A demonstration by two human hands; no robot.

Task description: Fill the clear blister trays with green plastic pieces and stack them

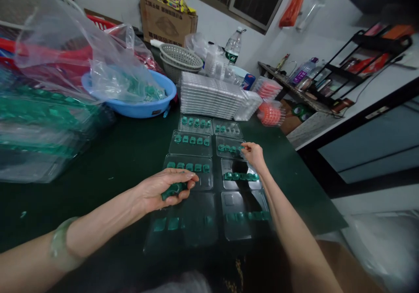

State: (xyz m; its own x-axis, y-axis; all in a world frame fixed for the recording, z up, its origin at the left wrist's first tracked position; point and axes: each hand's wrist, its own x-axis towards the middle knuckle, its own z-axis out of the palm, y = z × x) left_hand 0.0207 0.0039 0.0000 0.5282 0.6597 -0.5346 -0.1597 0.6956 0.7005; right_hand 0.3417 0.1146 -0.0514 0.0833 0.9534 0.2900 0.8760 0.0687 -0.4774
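Observation:
My left hand (170,187), palm up, is closed around several green translucent pieces (173,191) above the left column of trays. My right hand (253,153) pinches at the right end of a row of green pieces in a clear plastic tray (222,154); one green piece (241,149) shows at its fingertips. Two columns of clear trays lie on the dark green table. Rows of green cube-like pieces (192,140) stand in a left tray, and another row (241,177) sits in the tray just below my right hand. The far right tray (228,129) has green pieces only in its left part.
Stacked clear trays (211,97) stand behind the rows. A blue basin (137,105) with plastic bags is at the back left, beside blurred stacks of filled trays (36,127). Packs of orange pieces (271,112) sit at the back right, near a shelf (347,75).

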